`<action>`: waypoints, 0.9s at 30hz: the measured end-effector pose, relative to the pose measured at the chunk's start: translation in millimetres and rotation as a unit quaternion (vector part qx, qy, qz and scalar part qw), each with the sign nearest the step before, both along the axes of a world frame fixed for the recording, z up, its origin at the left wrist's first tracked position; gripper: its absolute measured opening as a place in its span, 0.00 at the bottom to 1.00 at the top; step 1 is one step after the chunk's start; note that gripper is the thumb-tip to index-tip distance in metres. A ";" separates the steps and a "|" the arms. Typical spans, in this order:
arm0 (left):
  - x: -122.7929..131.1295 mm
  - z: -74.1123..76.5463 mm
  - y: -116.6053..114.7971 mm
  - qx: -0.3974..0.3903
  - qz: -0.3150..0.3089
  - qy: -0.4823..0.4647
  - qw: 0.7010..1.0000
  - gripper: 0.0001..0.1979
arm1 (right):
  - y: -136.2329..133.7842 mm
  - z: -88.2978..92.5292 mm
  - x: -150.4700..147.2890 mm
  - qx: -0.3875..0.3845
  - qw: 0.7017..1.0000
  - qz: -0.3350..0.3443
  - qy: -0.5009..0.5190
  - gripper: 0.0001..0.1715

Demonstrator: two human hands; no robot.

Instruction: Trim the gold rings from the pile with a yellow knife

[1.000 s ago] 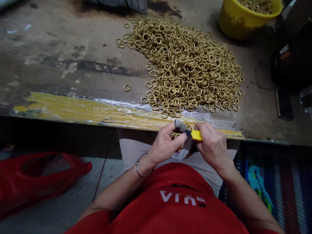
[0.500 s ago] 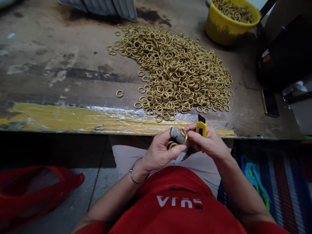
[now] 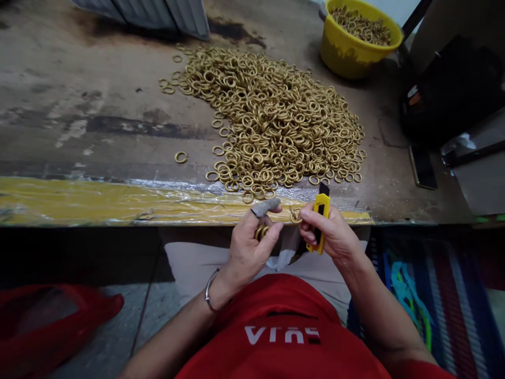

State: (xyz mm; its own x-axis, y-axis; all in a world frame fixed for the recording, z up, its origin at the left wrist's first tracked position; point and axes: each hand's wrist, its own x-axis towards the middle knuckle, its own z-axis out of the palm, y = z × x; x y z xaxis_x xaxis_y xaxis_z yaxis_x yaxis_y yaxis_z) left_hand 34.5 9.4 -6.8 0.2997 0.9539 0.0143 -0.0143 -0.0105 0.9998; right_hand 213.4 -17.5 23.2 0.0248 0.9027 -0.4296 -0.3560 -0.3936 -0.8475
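Observation:
In my left hand (image 3: pixel 252 247), curled fingers hold several gold rings (image 3: pixel 261 231). A grey wrap (image 3: pixel 265 207) covers its index finger, which points toward my right hand (image 3: pixel 331 231). That right hand grips a yellow utility knife (image 3: pixel 321 213) upright, its dark blade (image 3: pixel 324 188) pointing up and away from me. Between its thumb and fingertips it also pinches a single gold ring (image 3: pixel 295 215), apart from the left hand. Just beyond both hands, a big heap of gold rings (image 3: pixel 276 116) lies on the worn table (image 3: pixel 118 152).
A yellow bowl (image 3: pixel 343 58) full of rings stands at the back right. A phone (image 3: pixel 423 167) lies near a black object (image 3: pixel 450 95) on the right. At the back left is a grey ridged tray (image 3: pixel 158 16). One loose ring (image 3: pixel 181 157) sits left of the heap.
My hands have moved apart, and a ring now shows alone in my right fingertips. The left index finger has straightened. The whole view has shifted slightly.

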 end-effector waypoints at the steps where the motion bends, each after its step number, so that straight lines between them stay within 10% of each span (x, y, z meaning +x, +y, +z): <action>1: 0.5 1.6 0.1 0.034 0.003 0.016 0.999 0.13 | -0.2 -1.0 -0.1 -0.004 1.000 -0.007 -0.003 0.23; 6: 6.7 7.5 0.5 0.055 -0.024 0.033 0.998 0.05 | -0.7 -6.4 -7.2 0.000 1.000 -0.016 -0.013 0.24; 15: 4.7 -2.2 1.9 -0.188 -0.063 -0.081 0.977 0.13 | -1.2 -5.3 -6.0 0.046 0.989 0.062 -0.125 0.23; 21: 0.0 -6.4 0.4 -0.213 -0.064 -0.110 0.969 0.15 | -10.3 -5.0 -2.4 0.238 0.776 0.112 -0.573 0.08; 27: 2.5 -4.1 1.5 -0.176 -0.051 -0.073 0.980 0.14 | -15.2 -12.9 -11.5 0.246 0.643 0.124 -0.715 0.10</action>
